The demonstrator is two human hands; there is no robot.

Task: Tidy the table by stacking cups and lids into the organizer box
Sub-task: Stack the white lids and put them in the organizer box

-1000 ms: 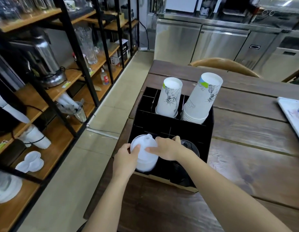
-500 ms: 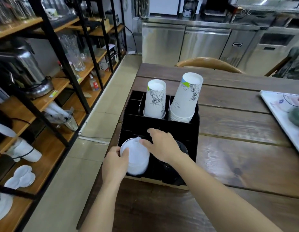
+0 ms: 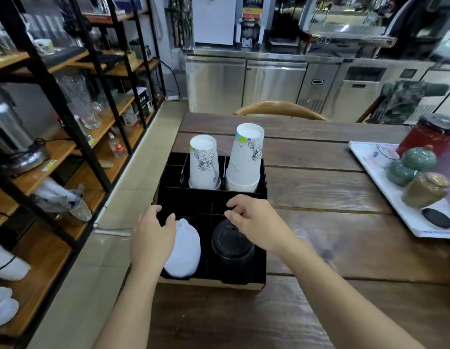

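- My left hand (image 3: 153,238) has its fingers (image 3: 171,219) loosely spread and gripping nothing; they hover at the left edge of the stack of white plastic dome lids (image 3: 184,250), close enough that I cannot tell whether the thumb brushes it.
- My right hand (image 3: 254,222) is likewise slack, fingers curled open with nothing between them, poised just above the stack of black plastic lids (image 3: 231,244).
- Both lid stacks sit in the near row of the black divided organizer box (image 3: 213,197), white in the near-left compartment, black in the near-right. I judge the dividers are what keep each stack from sliding.
- In the far row stand two stacks of upside-down white paper cups with ink drawings: a shorter one (image 3: 203,163) on the left and a taller, fuller one (image 3: 246,159) on the right. Inverted and nested, they take little room and stay steady.
- The box rests at the near-left part of the dark wooden plank table (image 3: 319,248).
- Well apart on the right, a white rectangular tray (image 3: 370,167) carries small glazed ceramic jars (image 3: 420,159), which I take to be outside this job.
- With no loose cups or lids visible, the tidying looks nearly finished.
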